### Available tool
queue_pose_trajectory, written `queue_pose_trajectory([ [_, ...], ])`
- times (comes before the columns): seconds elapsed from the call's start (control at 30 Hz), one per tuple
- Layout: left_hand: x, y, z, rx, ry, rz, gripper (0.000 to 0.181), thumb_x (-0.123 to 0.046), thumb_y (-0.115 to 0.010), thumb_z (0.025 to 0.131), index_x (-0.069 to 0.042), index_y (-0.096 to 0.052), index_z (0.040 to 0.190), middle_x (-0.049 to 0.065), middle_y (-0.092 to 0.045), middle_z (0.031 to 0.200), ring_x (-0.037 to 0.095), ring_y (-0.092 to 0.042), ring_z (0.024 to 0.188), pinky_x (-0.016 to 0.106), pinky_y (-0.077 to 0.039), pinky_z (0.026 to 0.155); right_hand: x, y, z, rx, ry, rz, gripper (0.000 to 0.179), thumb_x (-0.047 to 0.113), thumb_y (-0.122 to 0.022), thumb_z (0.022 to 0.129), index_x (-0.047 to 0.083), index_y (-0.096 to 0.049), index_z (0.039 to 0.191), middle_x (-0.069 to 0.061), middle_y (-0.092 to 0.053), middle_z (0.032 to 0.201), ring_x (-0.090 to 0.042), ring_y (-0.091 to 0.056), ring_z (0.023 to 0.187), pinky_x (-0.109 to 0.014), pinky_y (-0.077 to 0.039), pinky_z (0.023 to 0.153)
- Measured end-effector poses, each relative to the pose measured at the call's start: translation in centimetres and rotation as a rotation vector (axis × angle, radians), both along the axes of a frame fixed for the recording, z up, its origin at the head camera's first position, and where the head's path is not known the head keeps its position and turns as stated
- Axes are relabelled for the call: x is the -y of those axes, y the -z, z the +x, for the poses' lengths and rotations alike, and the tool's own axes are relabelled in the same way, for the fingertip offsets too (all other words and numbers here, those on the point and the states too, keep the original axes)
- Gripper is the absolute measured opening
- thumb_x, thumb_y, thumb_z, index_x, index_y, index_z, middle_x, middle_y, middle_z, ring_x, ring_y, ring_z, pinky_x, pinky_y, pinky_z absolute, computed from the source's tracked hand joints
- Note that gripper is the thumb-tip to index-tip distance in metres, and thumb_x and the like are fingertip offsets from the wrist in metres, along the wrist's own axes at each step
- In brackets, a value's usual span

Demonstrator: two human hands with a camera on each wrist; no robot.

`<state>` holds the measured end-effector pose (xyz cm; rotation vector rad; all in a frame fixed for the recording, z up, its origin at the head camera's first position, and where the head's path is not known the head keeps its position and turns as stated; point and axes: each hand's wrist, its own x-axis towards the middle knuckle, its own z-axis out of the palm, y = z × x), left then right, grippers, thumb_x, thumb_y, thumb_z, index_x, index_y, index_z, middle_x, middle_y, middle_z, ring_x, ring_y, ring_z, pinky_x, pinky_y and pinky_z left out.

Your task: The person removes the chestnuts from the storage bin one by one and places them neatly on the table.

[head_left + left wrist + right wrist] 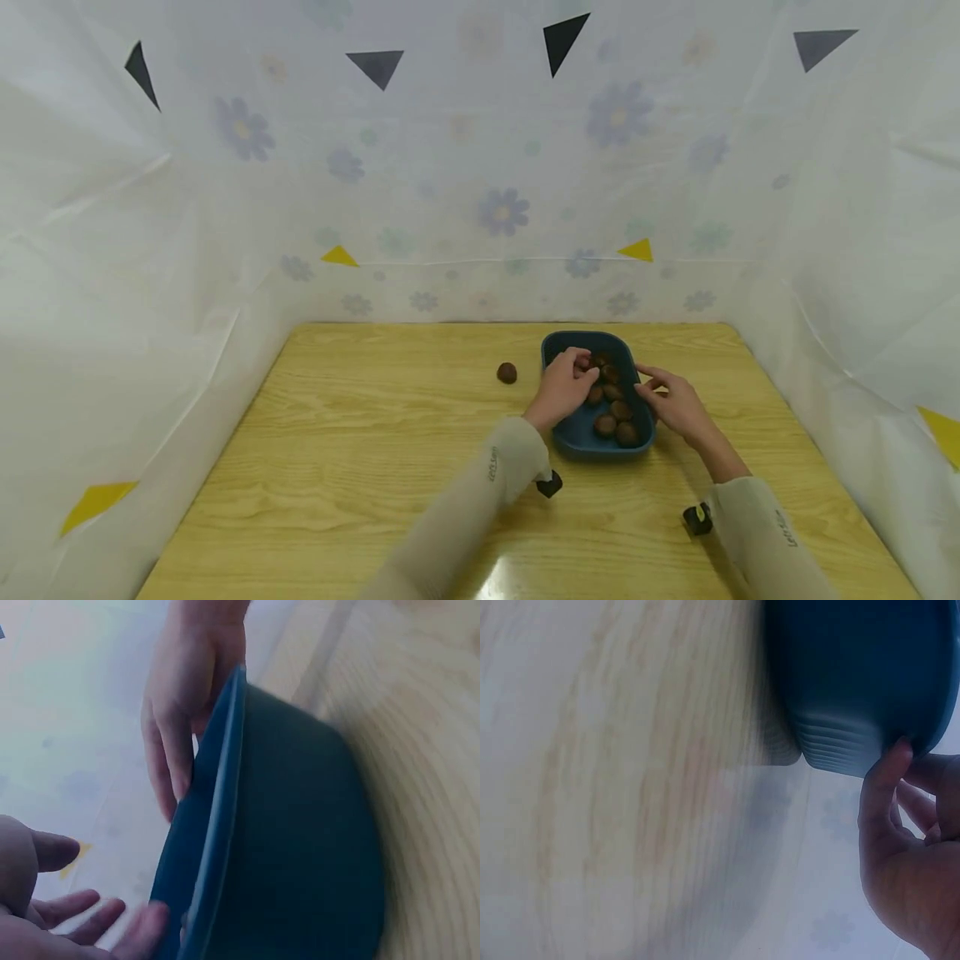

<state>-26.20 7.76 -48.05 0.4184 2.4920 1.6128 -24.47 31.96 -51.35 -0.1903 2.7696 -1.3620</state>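
A dark blue rectangular basket (592,455) stands on the table, holding several brown chestnuts (627,433). Over the basket's left side reaches my left hand (564,390), its fingers above the chestnuts. The left wrist view shows the left hand's thumb and fingers (56,851) spread apart, with nothing visible between them. My right hand (678,408) pinches the basket's right rim; in the right wrist view its thumb (885,787) lies against the outer wall. One chestnut (507,372) lies on the table, left of the basket.
The wood-grain table (337,450) is enclosed by a white flowered sheet (450,167) at the back and both sides. Black and yellow triangles are on the sheet. A small black device (549,483) sits at the left wrist, another black device (697,520) at the right.
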Motion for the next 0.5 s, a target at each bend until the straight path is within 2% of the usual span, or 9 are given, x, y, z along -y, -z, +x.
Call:
queue_pose_trajectory([
  [0.1, -1.1, 0.2, 0.3, 0.103, -0.031, -0.03, 0.045, -0.034, -0.059, 0.107, -0.015, -0.052, 0.148, 0.006, -0.058, 0.142, 0.02, -0.061, 0.123, 0.039, -0.056, 0.097, 0.0, 0.0, 0.0, 0.0, -0.005, 0.002, 0.056, 0.029, -0.053, 0.11, 0.004, -0.039, 0.159, -0.023, -0.061, 0.111, -0.018, -0.069, 0.078, -0.037, -0.055, 0.056],
  [0.2, -1.8, 0.5, 0.5, 0.178, -0.077, -0.049, 0.047, -0.03, -0.059, 0.107, -0.012, -0.051, 0.149, 0.01, -0.053, 0.15, 0.026, -0.059, 0.124, 0.045, -0.055, 0.097, 0.0, 0.0, 0.1, 0.002, -0.004, 0.001, 0.057, 0.03, -0.053, 0.11, 0.005, -0.039, 0.159, -0.023, -0.061, 0.111, -0.02, -0.07, 0.079, -0.037, -0.056, 0.056],
  [0.3, -2.2, 1.2, 0.6, 0.233, -0.092, -0.028, 0.047, -0.025, -0.059, 0.106, -0.008, -0.05, 0.149, 0.014, -0.052, 0.152, 0.03, -0.059, 0.121, 0.047, -0.054, 0.095, 0.0, -0.1, 0.1, -0.002, -0.005, 0.004, 0.057, 0.03, -0.053, 0.11, 0.005, -0.039, 0.159, -0.024, -0.061, 0.112, -0.021, -0.07, 0.082, -0.037, -0.056, 0.056],
  [0.4, -2.7, 2.2, 0.5, 0.242, -0.084, -0.03, 0.045, -0.021, -0.061, 0.104, -0.006, -0.054, 0.146, 0.014, -0.058, 0.146, 0.03, -0.061, 0.123, 0.047, -0.056, 0.098, 0.0, 0.0, 0.2, -0.01, -0.007, 0.007, 0.056, 0.029, -0.054, 0.11, 0.004, -0.04, 0.159, -0.023, -0.062, 0.112, -0.021, -0.07, 0.082, -0.037, -0.055, 0.056],
  [0.5, -3.1, 3.0, 0.3, 0.218, -0.068, -0.074, 0.038, -0.019, -0.065, 0.102, -0.008, -0.06, 0.139, 0.011, -0.063, 0.139, 0.028, -0.062, 0.121, 0.044, -0.057, 0.095, 0.0, 0.1, 0.2, -0.008, -0.009, -0.002, 0.056, 0.029, -0.054, 0.11, 0.004, -0.04, 0.159, -0.023, -0.062, 0.111, -0.019, -0.069, 0.079, -0.037, -0.055, 0.055],
])
